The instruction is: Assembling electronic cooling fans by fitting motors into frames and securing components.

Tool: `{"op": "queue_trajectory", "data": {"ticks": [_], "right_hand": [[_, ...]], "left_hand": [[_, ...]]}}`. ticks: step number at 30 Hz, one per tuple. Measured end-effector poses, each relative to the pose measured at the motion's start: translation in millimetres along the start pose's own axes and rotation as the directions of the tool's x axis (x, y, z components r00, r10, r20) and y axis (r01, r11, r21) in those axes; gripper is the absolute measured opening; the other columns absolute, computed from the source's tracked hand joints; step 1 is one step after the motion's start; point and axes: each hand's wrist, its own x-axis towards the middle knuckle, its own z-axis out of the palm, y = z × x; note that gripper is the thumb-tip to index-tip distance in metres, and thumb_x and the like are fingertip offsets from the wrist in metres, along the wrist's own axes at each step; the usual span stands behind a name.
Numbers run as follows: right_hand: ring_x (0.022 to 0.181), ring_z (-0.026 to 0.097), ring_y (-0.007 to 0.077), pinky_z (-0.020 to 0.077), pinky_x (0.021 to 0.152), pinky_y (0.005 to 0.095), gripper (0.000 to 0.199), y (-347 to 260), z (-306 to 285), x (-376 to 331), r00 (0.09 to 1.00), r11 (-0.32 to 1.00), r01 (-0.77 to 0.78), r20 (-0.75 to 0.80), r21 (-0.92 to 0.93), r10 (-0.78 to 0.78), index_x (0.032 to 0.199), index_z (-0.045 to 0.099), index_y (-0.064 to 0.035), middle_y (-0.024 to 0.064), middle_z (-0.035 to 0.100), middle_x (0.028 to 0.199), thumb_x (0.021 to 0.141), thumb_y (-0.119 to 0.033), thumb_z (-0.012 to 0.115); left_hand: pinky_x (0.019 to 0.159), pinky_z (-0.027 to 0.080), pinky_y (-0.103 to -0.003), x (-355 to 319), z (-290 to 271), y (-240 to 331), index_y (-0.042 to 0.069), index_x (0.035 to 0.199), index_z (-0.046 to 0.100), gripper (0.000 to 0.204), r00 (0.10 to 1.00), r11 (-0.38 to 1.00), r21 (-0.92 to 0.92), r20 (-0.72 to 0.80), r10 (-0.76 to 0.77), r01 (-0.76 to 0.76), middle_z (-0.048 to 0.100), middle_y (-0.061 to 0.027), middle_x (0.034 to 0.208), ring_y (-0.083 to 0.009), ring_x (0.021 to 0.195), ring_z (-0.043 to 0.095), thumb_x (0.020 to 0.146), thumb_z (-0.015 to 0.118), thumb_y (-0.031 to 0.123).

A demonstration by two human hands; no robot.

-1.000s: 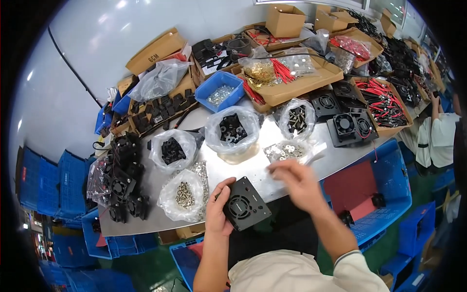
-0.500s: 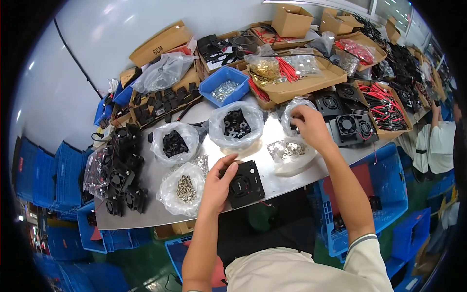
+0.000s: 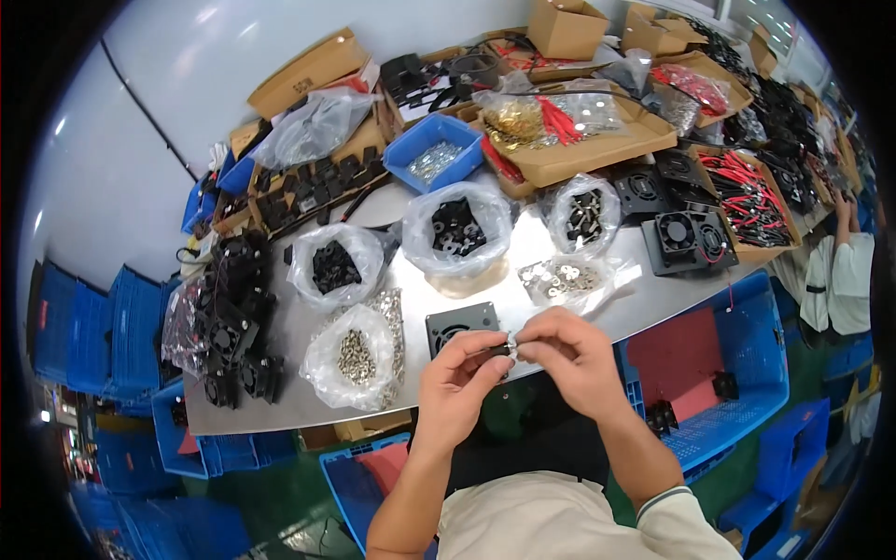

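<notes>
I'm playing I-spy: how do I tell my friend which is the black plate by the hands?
Find the metal table, then its near edge, where the left hand and right hand nearly meet. Just beyond the left hand lies the black plate, partly hidden. Unlike the clear bags around it, it's flat and square-cornered, with a round slotted pattern.

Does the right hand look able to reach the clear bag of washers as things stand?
Probably yes: the washer bag lies just beyond the right hand, and nothing visible blocks the way. However, that hand is pinching a small part, so it would likely need to let go first.
</notes>
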Motion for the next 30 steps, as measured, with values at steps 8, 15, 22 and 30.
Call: {"op": "queue_trajectory", "data": {"ticks": [8, 15, 22, 30], "right_hand": [[0.078, 0.064, 0.0316, 0.0506, 0.068, 0.0372, 0.018, 7, 20, 7, 0.972, 0.936, 0.143, 0.226, -0.321, -0.071, 0.101, 0.065, -0.0014, 0.0143, 0.065, 0.088, 0.085, -0.010, 0.069], [0.074, 0.065, 0.0265, 0.0516, 0.065, 0.0323, 0.014, 3, 19, 8, 0.981, 0.918, 0.176, 0.140, -0.354, -0.135, 0.097, 0.066, -0.0018, 0.0111, 0.066, 0.084, 0.085, -0.009, 0.068], [0.077, 0.062, 0.0312, 0.0498, 0.066, 0.0373, 0.016, 4, 13, 8, 0.963, 0.877, 0.251, 0.194, -0.409, -0.186, 0.100, 0.063, -0.0024, 0.0127, 0.064, 0.086, 0.085, -0.006, 0.066], [0.077, 0.062, 0.0339, 0.0492, 0.066, 0.0384, 0.017, 7, 14, 8, 0.946, 0.856, 0.293, 0.262, -0.426, -0.194, 0.100, 0.063, -0.0027, 0.0145, 0.064, 0.087, 0.084, -0.007, 0.068]], "left_hand": [[0.084, 0.051, -0.024, -20, -21, 2, -0.002, 0.113, 0.064, 0.024, 0.989, 0.999, -0.010, -0.146, -0.031, 0.030, 0.066, -0.0050, 0.104, -0.0107, 0.095, 0.063, 0.089, 0.066, -0.002], [0.082, 0.052, -0.024, -19, -20, 2, -0.002, 0.111, 0.065, 0.022, 0.985, 0.998, -0.044, -0.167, -0.052, 0.046, 0.067, -0.0049, 0.100, -0.0101, 0.090, 0.064, 0.089, 0.066, -0.002], [0.079, 0.054, -0.024, -14, -16, 3, -0.003, 0.111, 0.065, 0.022, 0.988, 0.998, -0.059, -0.147, -0.047, 0.039, 0.066, -0.0049, 0.098, -0.0101, 0.088, 0.064, 0.089, 0.066, -0.002], [0.078, 0.054, -0.024, -17, -17, 3, -0.002, 0.110, 0.065, 0.022, 0.985, 0.998, -0.027, -0.159, -0.061, 0.058, 0.066, -0.0049, 0.098, -0.0100, 0.087, 0.064, 0.089, 0.066, -0.002]]}}
